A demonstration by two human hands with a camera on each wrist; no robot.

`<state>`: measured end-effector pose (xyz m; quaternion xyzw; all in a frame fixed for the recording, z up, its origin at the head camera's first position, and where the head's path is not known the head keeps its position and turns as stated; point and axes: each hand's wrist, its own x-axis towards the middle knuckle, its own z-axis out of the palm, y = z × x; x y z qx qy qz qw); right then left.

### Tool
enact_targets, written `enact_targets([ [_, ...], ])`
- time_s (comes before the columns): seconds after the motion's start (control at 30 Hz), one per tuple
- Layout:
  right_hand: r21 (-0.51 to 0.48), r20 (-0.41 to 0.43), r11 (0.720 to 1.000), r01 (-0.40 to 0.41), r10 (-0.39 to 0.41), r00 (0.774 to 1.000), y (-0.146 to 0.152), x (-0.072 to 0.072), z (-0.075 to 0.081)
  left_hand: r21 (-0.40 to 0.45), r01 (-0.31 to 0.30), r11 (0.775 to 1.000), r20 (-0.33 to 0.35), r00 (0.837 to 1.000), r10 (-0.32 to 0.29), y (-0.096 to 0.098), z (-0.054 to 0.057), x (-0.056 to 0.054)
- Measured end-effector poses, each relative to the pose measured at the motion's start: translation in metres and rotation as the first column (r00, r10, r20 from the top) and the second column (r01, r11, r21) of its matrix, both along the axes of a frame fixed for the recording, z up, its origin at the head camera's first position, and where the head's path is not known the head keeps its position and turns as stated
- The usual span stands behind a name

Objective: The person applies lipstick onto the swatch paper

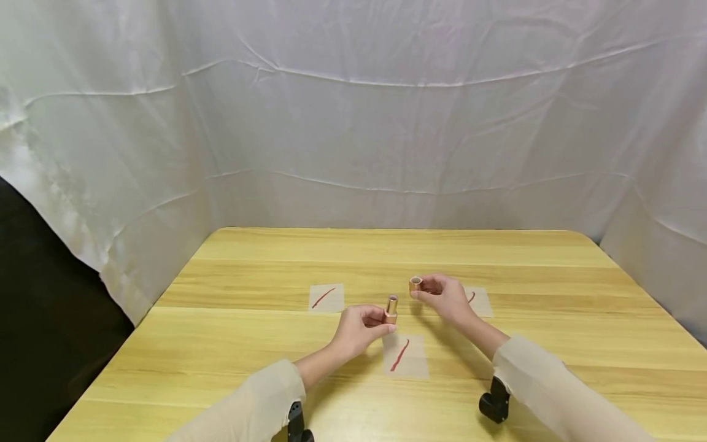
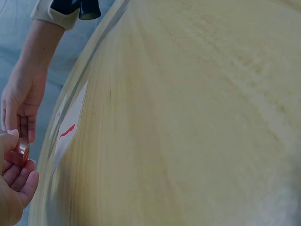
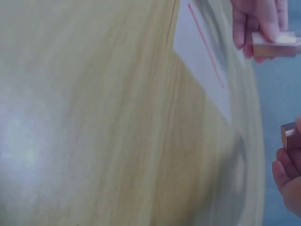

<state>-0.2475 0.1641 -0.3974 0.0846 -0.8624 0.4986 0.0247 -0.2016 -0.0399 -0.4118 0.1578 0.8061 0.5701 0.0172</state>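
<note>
My left hand [image 1: 356, 333] pinches the base of a gold lipstick tube [image 1: 391, 310], which stands upright between thumb and fingers above the table. Its top end looks dark in the head view. A little farther back and to the right, my right hand [image 1: 446, 299] holds the short gold lipstick cap [image 1: 415, 284] by its side, open end up. Tube and cap are apart. In the right wrist view, the tube [image 3: 275, 50] lies across the left fingers at the top right, and the cap [image 3: 289, 135] shows at the right edge, partly cut off.
Three thin white paper squares lie on the wooden table [image 1: 221, 344]: the left one [image 1: 334, 302], the front one [image 1: 417, 362] and the right one [image 1: 483, 307], which is partly behind my right hand. Each bears a red stroke. Pale cloth [image 1: 386, 135] hangs behind the table.
</note>
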Motion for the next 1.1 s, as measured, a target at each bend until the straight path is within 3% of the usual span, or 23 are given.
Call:
enact_targets([
  [0.5, -0.021, -0.03, 0.997, -0.071, 0.07, 0.997, 0.005, 0.016, 0.021, 0.002, 0.007, 1.0, -0.019, 1.0, -0.007, 0.002, 0.001, -0.002],
  [1.1, 0.102, -0.103, 0.983, -0.155, 0.166, 0.981, 0.014, 0.023, 0.039, 0.037, -0.02, 0.999, 0.007, 1.0, 0.02, 0.006, 0.004, -0.008],
])
